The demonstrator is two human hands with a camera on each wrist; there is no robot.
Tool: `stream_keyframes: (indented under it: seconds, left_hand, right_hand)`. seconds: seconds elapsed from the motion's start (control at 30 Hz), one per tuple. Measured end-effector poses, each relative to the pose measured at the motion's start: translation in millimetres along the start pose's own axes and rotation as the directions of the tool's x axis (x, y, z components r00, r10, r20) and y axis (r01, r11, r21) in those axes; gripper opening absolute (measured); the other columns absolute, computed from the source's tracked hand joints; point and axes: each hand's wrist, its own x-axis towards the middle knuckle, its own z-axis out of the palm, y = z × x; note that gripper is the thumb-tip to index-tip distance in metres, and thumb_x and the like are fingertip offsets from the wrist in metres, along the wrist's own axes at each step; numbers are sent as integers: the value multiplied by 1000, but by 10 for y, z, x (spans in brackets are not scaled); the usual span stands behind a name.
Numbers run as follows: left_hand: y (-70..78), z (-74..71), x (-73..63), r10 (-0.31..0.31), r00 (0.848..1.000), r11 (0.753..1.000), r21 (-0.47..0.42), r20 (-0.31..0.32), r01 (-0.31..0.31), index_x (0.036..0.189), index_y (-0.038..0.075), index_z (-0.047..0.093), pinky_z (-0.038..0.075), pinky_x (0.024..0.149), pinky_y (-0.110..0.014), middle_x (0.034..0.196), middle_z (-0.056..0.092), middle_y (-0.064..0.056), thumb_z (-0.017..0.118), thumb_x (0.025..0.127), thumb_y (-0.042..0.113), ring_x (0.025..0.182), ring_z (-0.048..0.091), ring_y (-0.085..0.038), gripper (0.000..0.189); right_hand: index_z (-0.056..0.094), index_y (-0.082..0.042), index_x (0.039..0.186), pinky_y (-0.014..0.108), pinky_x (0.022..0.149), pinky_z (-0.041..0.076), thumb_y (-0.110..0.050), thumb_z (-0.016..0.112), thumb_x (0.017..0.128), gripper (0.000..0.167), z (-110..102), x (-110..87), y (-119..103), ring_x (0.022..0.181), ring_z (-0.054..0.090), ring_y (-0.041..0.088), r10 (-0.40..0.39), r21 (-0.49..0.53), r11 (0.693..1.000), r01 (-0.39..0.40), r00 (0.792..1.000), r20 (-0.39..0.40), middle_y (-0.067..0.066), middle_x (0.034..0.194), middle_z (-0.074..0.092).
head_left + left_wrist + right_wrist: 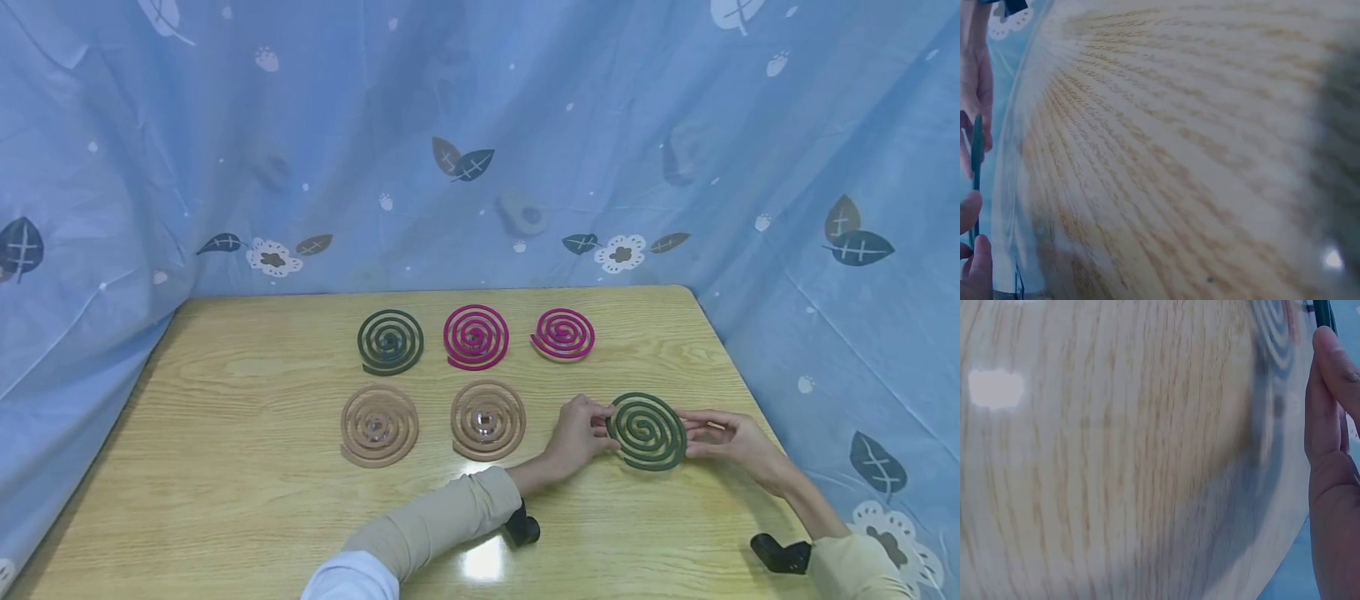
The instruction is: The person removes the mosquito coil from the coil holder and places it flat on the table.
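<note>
Both hands hold a dark green mosquito coil (643, 428) at the right of the table, tilted and raised over the wood. My left hand (577, 435) pinches its left rim between thumb and fingers. On the opposite rim, my right hand (738, 443) grips it with thumb and fingers. The left wrist view shows the coil (977, 156) edge-on, with left fingers (982, 265) below and the right hand (972, 75) above. In the right wrist view, the right thumb (1329, 345) lies against the coil (1324, 314), which is mostly cut off.
Behind stand a dark green coil (390, 323) and two magenta coils (476, 337) (563, 333). Two tan coils (378, 407) (487, 402) lie nearer, left of the hands. A patterned blue curtain (480, 217) borders the wooden table (225, 467). Black wrist pieces (522, 527) (782, 554) sit by the sleeves.
</note>
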Motion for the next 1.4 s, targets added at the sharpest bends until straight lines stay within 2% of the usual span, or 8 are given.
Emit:
stream_keyframes:
  seconds: [0.33, 0.47, 0.63, 0.77, 0.87, 1.0, 1.17, 1.4]
  left_hand:
    - [-1, 30, -31, 6, 1000, 996, 94, -6, -5, 112, -5, 67, 52, 75, -7, 99, 58, -8, 82, 67, -7, 85, 62, -11, 48]
    - [2, 39, -32, 12, 1000, 996, 93, 9, -13, 112, -8, 66, 51, 75, -6, 100, 57, -10, 81, 67, -9, 86, 62, -12, 47]
    - [13, 41, -32, 24, 999, 994, 109, 30, -27, 113, -8, 66, 51, 76, -6, 106, 57, -12, 81, 69, -8, 91, 58, -12, 46]
    - [23, 43, -42, 11, 999, 995, 100, 39, -15, 114, -8, 65, 50, 78, -6, 110, 55, -11, 80, 70, -6, 93, 58, -10, 46]
    - [17, 50, -56, 11, 999, 989, 148, 47, -18, 114, -6, 66, 49, 77, -5, 112, 56, -10, 81, 71, -2, 93, 55, -7, 46]
    - [-1, 56, -63, 41, 998, 966, 253, 51, -53, 114, -1, 68, 45, 76, -3, 110, 59, -6, 83, 71, 5, 90, 49, -4, 46]
    - [-8, 50, -47, 72, 996, 962, 261, 46, -82, 113, -2, 68, 42, 71, -4, 104, 60, -7, 84, 69, 5, 81, 48, -3, 47]
    - [-17, 64, -19, 33, 999, 979, 198, 35, -39, 117, -5, 65, 44, 66, -4, 94, 55, -6, 83, 70, 1, 77, 49, -3, 51]
  right_hand:
    - [45, 14, 133, 26, 77, 59, 11, 68, 80, 58, 40, 8, 21, 91, 65, 10, -41, 58, 998, 38, 998, 54, 3, 105, 64]
    - [45, 14, 132, 26, 78, 59, 10, 68, 80, 57, 47, -2, 20, 92, 65, 9, -18, 52, 999, 15, 998, 56, 0, 106, 64]
    - [44, 15, 132, 24, 79, 58, 7, 68, 82, 56, 40, -17, 27, 94, 65, 7, 19, 40, 999, -22, 997, 68, -10, 113, 64]
    - [45, 16, 130, 23, 78, 58, 6, 69, 82, 54, 31, -29, 36, 94, 65, 6, 13, 20, 1000, -15, 998, 67, -12, 114, 65]
    - [47, 18, 128, 22, 77, 58, 7, 68, 82, 52, 33, -41, 39, 93, 65, 7, -8, 11, 1000, 7, 997, 73, -9, 112, 66]
    - [47, 20, 125, 24, 77, 58, 9, 69, 81, 50, 45, -50, 42, 93, 65, 8, -41, 15, 999, 40, 996, 76, -9, 113, 66]
    - [49, 22, 122, 23, 79, 58, 9, 71, 78, 50, 58, -36, 41, 94, 66, 8, -63, -3, 998, 63, 997, 53, -8, 113, 66]
    - [51, 21, 120, 18, 79, 56, 6, 73, 78, 50, 54, -21, 48, 92, 66, 6, -30, -89, 996, 31, 999, 11, -2, 105, 69]
